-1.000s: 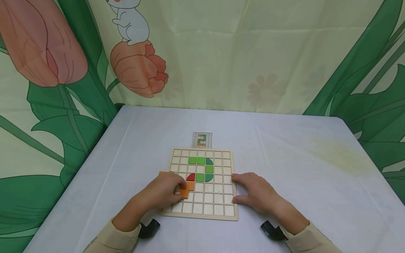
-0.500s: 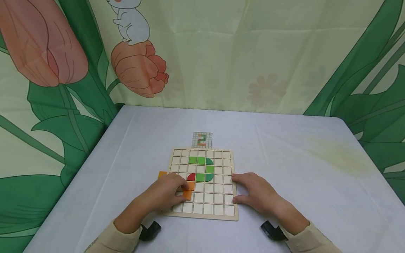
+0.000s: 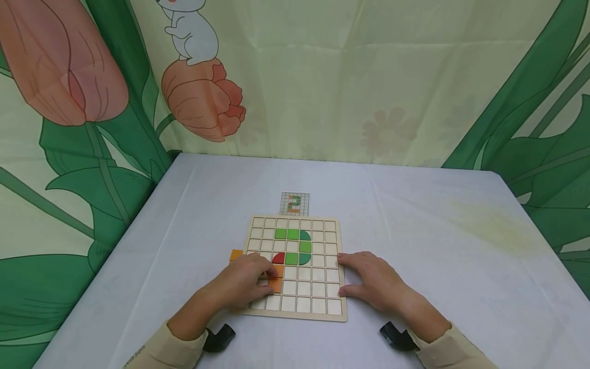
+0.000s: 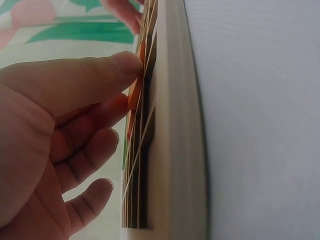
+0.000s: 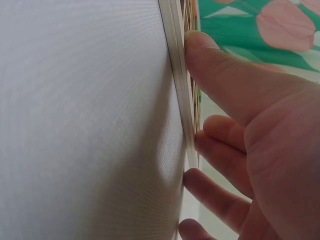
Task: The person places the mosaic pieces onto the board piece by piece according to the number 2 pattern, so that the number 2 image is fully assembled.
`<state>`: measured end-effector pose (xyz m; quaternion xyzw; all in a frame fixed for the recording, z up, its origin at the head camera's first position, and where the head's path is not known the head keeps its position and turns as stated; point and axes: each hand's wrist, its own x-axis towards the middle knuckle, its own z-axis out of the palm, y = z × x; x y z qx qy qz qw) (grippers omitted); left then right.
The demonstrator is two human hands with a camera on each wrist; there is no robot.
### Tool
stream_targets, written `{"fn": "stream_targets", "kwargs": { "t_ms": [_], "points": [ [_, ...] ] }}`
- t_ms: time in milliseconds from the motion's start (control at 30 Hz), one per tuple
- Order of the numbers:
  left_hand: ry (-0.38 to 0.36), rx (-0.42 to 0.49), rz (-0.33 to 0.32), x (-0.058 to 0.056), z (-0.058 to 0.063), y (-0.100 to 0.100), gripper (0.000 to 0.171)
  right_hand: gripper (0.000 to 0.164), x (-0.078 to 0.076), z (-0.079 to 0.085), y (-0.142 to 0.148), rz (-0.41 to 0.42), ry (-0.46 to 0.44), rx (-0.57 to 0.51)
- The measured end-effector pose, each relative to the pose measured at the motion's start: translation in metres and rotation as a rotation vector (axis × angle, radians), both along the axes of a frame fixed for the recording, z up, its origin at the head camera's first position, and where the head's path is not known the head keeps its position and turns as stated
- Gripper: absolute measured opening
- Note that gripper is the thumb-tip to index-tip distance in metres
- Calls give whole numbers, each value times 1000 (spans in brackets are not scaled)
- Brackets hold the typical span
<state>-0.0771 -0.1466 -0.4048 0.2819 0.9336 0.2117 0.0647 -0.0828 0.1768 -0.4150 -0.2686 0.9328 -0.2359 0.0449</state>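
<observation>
My left hand (image 3: 246,279) is over the left part of the wooden grid board (image 3: 318,316), pinching an orange square tile (image 3: 275,285) between thumb and forefinger. The tile lies in line with a grid cell, right below another orange tile (image 3: 279,271). In the left wrist view the thumb tip presses the orange tile (image 4: 134,95) near the grid ribs. My right hand (image 3: 375,279) touches the board's right edge with thumb and fingertips spread apart. Above the orange tiles are a red quarter-round tile (image 3: 278,259), green square tiles (image 3: 291,259) and dark green quarter-round tiles (image 3: 304,259).
A small pattern card (image 3: 294,204) showing a coloured figure on a grid lies just beyond the board. An orange tile (image 3: 236,254) shows at the board's left edge, partly behind the left hand. The white-covered table (image 3: 415,215) extends to a printed curtain (image 3: 322,102).
My left hand has moved slightly right with the orange tile, which has gone from tilted across the ribs to lined up under the other orange tile. My right hand has stayed still.
</observation>
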Motion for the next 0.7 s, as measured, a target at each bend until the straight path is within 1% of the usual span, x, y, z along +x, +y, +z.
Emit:
{"fn": "stream_targets", "kwargs": {
  "t_ms": [167, 433, 533, 667, 700],
  "points": [
    [-6, -8, -6, 0, -1, 1, 18, 64, 0, 0, 0, -1, -6, -2],
    [7, -1, -39, 0, -1, 1, 17, 63, -1, 1, 1, 1, -11, -7],
    [-25, 17, -27, 0, -1, 0, 17, 63, -1, 1, 1, 4, -9, -9],
    [-101, 61, 26, -2, 4, -4, 19, 64, 0, 2, 0, 5, -12, -13],
    [-107, 70, 35, -3, 5, -6, 20, 64, 0, 2, 0, 4, -12, -13]
  ]
}}
